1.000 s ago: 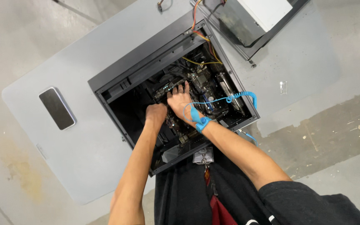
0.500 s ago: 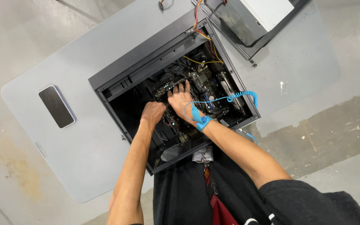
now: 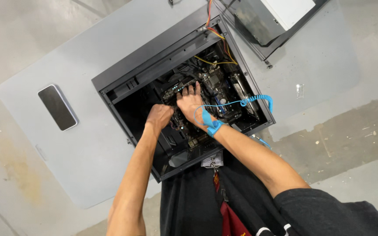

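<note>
A dark, rounded rectangular phone screen (image 3: 57,107) lies face up on the grey desk (image 3: 88,170), well left of the open black computer case (image 3: 154,65), blank.

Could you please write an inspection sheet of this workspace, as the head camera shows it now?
Surface: grey table, partly bare.
Job's things: open black computer case lying flat, motherboard inside.
Clutter: dark phone; metal box at far edge.
Grippers: left hand and right hand inside the case, fingers on the board.
Cables: blue wrist strap with coiled cord; coloured wires.
Surroundings: worn concrete floor.
</note>
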